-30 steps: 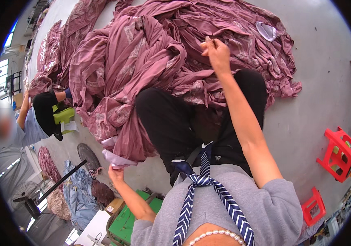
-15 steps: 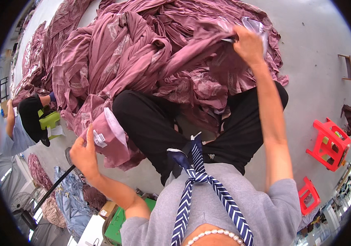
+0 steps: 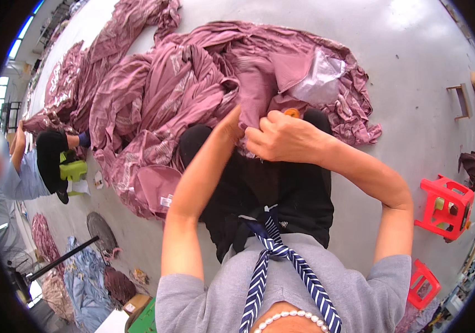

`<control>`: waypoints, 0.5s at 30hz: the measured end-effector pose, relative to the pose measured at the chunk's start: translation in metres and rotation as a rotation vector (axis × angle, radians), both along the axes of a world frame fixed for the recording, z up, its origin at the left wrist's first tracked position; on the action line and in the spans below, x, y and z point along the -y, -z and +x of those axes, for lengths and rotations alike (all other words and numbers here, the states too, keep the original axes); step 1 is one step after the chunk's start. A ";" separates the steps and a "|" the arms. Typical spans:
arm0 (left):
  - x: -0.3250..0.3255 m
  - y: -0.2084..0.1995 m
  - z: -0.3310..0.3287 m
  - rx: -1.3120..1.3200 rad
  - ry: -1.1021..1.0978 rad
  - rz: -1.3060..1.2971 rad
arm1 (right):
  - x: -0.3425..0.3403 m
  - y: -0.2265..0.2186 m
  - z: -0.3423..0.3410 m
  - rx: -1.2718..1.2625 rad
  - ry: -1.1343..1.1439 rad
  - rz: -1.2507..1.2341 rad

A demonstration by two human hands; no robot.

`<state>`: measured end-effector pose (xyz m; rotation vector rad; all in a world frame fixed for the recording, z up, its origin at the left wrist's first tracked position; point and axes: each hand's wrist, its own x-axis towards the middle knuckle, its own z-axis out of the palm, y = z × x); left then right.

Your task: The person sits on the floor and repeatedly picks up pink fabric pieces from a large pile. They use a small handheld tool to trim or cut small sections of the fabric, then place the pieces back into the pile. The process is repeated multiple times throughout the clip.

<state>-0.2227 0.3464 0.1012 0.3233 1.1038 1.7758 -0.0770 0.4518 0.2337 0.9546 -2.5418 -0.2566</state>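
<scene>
From where I stand, the person sits with both bare hands close together above the lap, working at a length of dusty-pink cloth (image 3: 257, 91) that hangs down to them from the heap of patterned pink fabric (image 3: 165, 91) just past the knees of the black trousers (image 3: 259, 188). The right hand (image 3: 284, 139) has its fingers curled in and pressed together, thumb against forefinger, pinching the cloth's lower edge. The left hand (image 3: 230, 126) comes up against the same cloth beside it, but its fingertips are hidden, so I cannot tell whether they grip or lie apart. A small orange round thing (image 3: 291, 112) shows just behind the right knuckles, and past it a white lining (image 3: 321, 77) lies folded open on the heap. Nearer the left forearm, a pink panel (image 3: 158, 183) carries a small white label (image 3: 166, 200). Over on the left, a co-worker (image 3: 24, 172) sits on a lime-green stool (image 3: 72, 171), near heaped pale-blue fabric (image 3: 89, 288), while off to the right a red plastic stool (image 3: 428, 213) stands on the grey floor (image 3: 398, 94)
</scene>
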 end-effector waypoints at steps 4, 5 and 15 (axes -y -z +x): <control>-0.004 -0.076 0.012 0.235 -0.108 0.323 | -0.005 -0.008 0.002 -0.073 0.049 0.006; 0.007 -0.098 0.007 0.269 -0.100 0.421 | -0.003 -0.017 0.002 -0.102 0.058 -0.027; 0.154 -0.059 0.066 0.350 -0.500 0.254 | -0.005 0.003 0.094 0.405 0.291 -0.832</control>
